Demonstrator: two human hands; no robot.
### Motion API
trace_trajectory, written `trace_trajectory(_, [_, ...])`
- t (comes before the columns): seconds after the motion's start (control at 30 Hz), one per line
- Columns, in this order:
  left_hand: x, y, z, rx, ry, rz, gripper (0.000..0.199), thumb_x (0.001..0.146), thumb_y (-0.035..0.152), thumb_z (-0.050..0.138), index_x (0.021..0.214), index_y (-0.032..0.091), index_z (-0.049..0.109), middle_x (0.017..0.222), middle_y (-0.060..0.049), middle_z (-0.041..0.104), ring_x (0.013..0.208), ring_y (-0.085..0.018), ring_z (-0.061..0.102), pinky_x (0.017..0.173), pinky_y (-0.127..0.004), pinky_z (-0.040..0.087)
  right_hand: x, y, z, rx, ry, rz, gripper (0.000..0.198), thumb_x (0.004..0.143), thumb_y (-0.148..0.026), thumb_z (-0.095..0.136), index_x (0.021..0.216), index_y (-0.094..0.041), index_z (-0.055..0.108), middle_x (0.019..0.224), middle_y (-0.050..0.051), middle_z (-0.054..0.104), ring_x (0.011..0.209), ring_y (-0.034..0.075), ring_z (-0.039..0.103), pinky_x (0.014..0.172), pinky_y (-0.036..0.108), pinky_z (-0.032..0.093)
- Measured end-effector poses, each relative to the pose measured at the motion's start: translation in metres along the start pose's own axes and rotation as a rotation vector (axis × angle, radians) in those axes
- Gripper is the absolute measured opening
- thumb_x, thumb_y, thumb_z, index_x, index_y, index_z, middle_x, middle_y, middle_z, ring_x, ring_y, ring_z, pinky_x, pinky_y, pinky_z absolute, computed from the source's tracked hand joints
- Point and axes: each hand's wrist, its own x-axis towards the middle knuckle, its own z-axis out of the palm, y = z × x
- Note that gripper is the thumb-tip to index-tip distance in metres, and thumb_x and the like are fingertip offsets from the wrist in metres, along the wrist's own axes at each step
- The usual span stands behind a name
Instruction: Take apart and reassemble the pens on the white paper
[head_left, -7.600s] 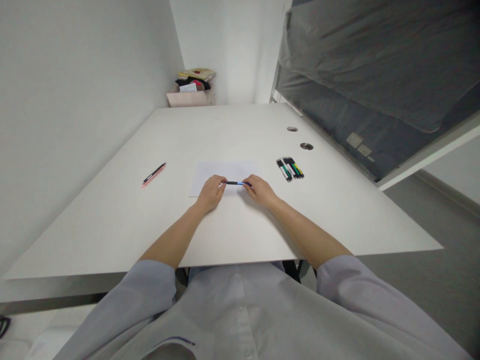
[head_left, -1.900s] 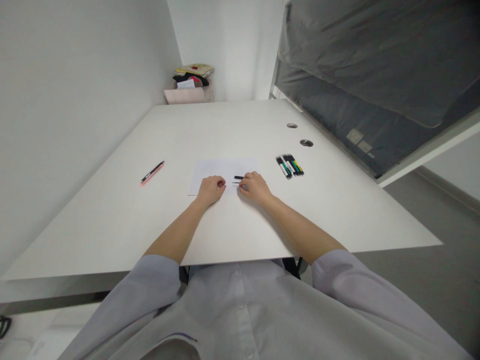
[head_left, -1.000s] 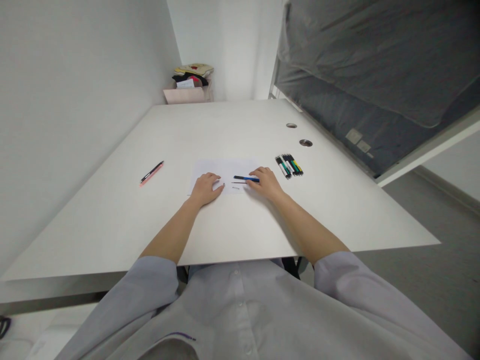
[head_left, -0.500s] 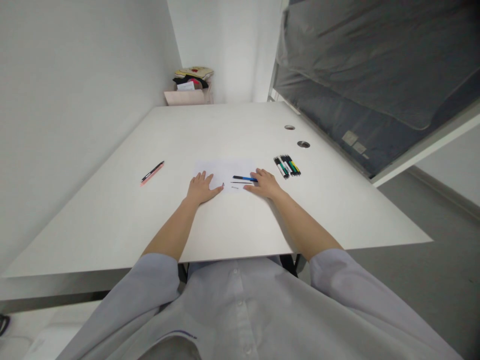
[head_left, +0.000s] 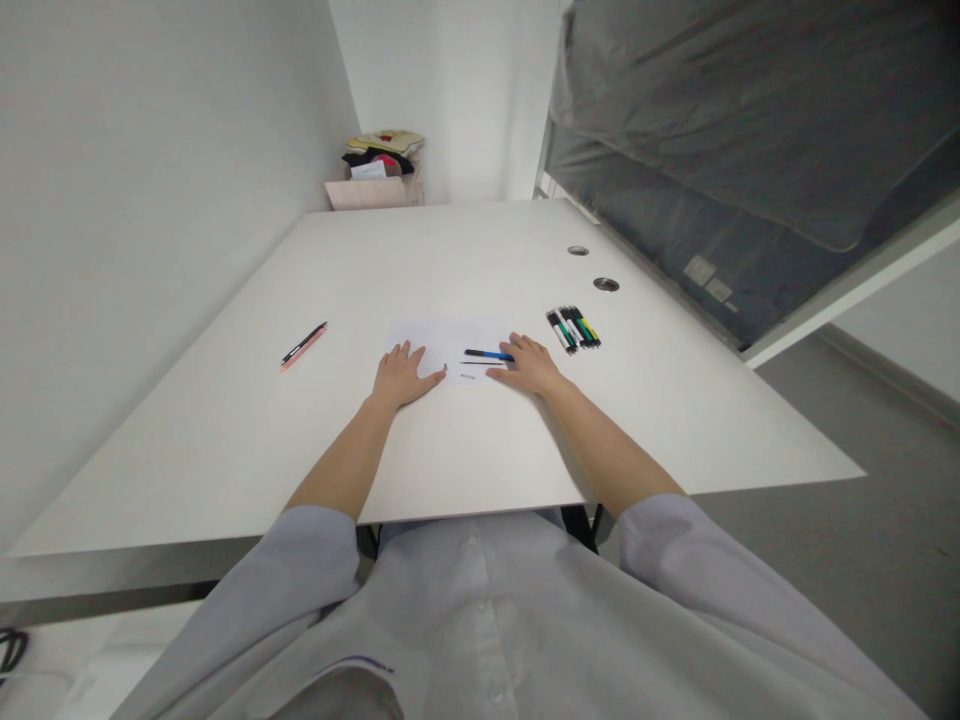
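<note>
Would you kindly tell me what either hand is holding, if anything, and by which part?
Nothing is held: the left hand and right hand lie spread open.

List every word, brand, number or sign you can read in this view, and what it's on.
No text is readable.
Pale patches on the dark grey panel: too blurred to tell if printed.
Grouped pens, blue-and-black barrel and black pen: too small to read any marking.
White card in the pink box: too far to read.
White sheet: no writing visible.

Paper and grouped pens on white table
</note>
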Motion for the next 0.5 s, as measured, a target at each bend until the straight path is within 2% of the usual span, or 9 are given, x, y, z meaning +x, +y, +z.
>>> trace_trajectory(0.17, [-0.0003,0.0001,-0.0006,-0.007,-0.013,0.003,0.086,0.087,0.074,0.042,0.151,0.016,0.041,0.162,-0.018,0.027,0.15,-0.038,0.025,0.12,-0.051,0.024,-0.0001,-0.0004,-0.0007,0.004,-0.009,0.0,0.071,0.086,-0.067,0.056,0.14,-0.02,0.055,0.155,0.016,0.041,0.143,0.038,0.035,0.115,0.053,0.03])
trace_trajectory(0.5, [0.0009,-0.0028,0.0035,-0.002,0.009,0.006,0.085,0.086,0.075,0.043,0.15,0.02,0.042,0.162,-0.015,0.029,0.149,-0.038,0.027,0.119,-0.051,0.026,0.0,-0.0005,0.001,-0.001,-0.006,0.015,0.075,0.085,-0.071,0.055,0.141,-0.021,0.054,0.155,0.015,0.04,0.143,0.037,0.035,0.116,0.051,0.029])
